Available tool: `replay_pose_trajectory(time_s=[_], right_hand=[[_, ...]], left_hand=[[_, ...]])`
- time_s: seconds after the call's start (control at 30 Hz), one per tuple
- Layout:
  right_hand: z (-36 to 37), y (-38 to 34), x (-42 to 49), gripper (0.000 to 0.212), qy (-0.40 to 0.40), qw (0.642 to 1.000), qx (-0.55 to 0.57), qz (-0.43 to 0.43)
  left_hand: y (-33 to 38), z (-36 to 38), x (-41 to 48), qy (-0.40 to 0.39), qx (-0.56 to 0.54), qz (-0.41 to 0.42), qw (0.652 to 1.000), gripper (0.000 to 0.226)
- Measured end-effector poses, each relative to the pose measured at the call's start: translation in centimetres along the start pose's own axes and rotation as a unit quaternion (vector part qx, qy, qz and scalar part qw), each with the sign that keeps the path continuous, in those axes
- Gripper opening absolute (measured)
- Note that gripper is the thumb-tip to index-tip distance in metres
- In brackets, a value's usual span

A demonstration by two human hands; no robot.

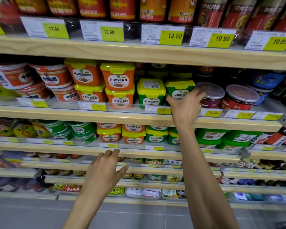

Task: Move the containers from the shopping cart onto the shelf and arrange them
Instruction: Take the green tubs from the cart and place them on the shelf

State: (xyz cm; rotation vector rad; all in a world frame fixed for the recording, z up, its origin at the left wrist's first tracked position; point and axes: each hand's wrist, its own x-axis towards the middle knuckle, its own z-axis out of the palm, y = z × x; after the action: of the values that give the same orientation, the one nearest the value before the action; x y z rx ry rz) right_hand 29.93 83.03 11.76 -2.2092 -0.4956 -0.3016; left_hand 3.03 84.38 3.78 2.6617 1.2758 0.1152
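1. Two hands: left hand (104, 171), right hand (186, 106).
2. Four orange tubs (117, 76) with yellow lids, middle shelf.
3. Two green tubs (151, 93) right of them.
4. Two red clear-lidded jars (239, 98) farther right.

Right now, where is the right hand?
In the head view, the right hand reaches to the middle shelf, right of centre, on a green tub, with a clear-lidded red jar to its right.

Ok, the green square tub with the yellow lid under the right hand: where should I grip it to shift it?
Grip the green square tub with the yellow lid across its flat side walls, from the open front. The shelf above probably blocks a top grab, and neighbours crowd both sides.
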Motion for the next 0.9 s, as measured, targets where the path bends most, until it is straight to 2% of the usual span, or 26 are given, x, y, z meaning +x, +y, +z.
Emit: replay_pose_trajectory(time_s=[0.3, 0.47, 0.57, 0.73, 0.9], right_hand=[[-0.2, 0.2, -0.5, 0.091, -0.038, 0.996, -0.075, -0.01], [-1.9, 1.0, -0.5, 0.067, -0.078, 0.988, -0.129, -0.029], [-3.8, 1.7, -1.4, 0.06, -0.112, 0.98, -0.153, -0.06], [-7.1, 4.8, -4.4, 0.065, -0.203, 0.919, -0.303, -0.149], [-9.4, 10.8, -6.9, 0.054, -0.246, 0.871, -0.392, -0.166]], left_hand=[[0.0, 1.1, -0.4, -0.027, 0.009, 0.042, 0.999, 0.056], [-0.2, 1.4, -1.1, -0.031, 0.0, 0.049, 0.998, 0.057], [0.0, 1.3, -1.2, -0.033, 0.005, 0.064, 0.997, 0.056], [1.6, 1.2, -0.6, -0.053, 0.012, 0.106, 0.993, 0.056], [5.5, 1.8, 0.0, -0.081, 0.04, 0.165, 0.982, 0.059]])
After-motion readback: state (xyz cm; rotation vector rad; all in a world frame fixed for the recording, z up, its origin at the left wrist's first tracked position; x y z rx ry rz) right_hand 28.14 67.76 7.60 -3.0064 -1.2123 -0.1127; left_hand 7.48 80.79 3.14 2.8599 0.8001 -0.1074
